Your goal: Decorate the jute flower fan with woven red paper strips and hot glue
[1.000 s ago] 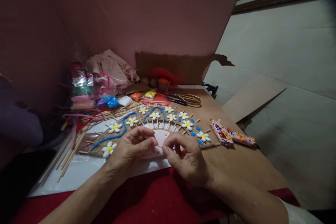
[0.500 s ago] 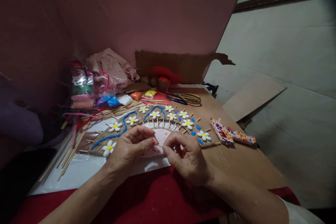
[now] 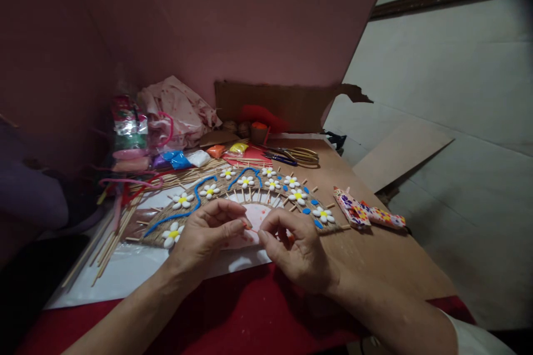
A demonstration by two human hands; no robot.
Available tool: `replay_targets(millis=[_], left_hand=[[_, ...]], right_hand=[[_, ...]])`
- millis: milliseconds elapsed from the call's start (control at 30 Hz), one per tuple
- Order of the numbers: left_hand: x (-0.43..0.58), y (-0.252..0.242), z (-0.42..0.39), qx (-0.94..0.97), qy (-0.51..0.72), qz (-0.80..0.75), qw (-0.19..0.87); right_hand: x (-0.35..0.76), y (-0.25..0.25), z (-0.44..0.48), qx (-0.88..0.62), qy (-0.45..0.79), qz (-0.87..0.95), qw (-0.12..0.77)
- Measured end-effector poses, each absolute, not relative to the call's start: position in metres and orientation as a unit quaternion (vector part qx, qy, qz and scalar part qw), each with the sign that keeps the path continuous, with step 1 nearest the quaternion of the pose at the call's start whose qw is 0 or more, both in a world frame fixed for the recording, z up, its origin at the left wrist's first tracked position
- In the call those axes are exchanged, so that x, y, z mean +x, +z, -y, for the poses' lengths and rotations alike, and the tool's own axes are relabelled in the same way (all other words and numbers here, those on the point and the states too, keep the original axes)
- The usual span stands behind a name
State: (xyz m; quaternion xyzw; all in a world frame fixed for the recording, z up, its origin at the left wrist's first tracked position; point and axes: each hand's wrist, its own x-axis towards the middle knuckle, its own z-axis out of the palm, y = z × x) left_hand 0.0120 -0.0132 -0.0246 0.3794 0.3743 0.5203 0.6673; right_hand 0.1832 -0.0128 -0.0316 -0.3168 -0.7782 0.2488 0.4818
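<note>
L hand point(image 3: 208, 236) & R hand point(image 3: 302, 249) face each other near the front of the brown, flat-topped desk point(image 3: 375, 266). Btwn their fingertips runs a thin orange strand point(image 3: 252, 229), held up over a pale pink sheet w/ reddish dots point(image 3: 260, 213). L grip: thumb & fingers pinched on one end. R grip: thumb & forefinger pinched on the other, remaining fingers curled; more orange shows by them, can't tell if same pc.

Just beyond the hands lies an arch of brown twine point(image 3: 160, 215), short wooden stick ends poking out along both edges. It bears white daisies w/ yellow centres point(image 3: 297, 196), wavy blue cords point(image 3: 192, 211) mainly on its L half, & small flat blue ovals point(image 3: 306, 211) on its R. L hand partly covers its lower L part. A white sheet point(image 3: 104, 272) sits under the L side, w/ thin wooden sticks point(image 3: 106, 249) lying across; red cloth point(image 3: 233, 302) along the near edge.

Behind the arch, L to R: blue packet point(image 3: 178, 160), white packet point(image 3: 199, 159), orange packet point(image 3: 216, 151), yellow packet point(image 3: 238, 148), then gold-handled scissors point(image 3: 306, 156). Flower-patterned, gun-shaped tool point(image 3: 366, 215) lies R of the arch, apart from it. Crumpled pink fabric point(image 3: 179, 105) at back L, nr the wall.
</note>
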Motion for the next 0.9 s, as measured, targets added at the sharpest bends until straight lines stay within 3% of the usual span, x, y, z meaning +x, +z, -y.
replay_targets(millis=[900], left_hand=[[0.0137, -0.0247, 0.0151, 0.392, 0.51, -0.361, 0.675]], right_hand=[[0.1822, -0.0313, 0.0129, -0.312, 0.251, 0.775, 0.49]])
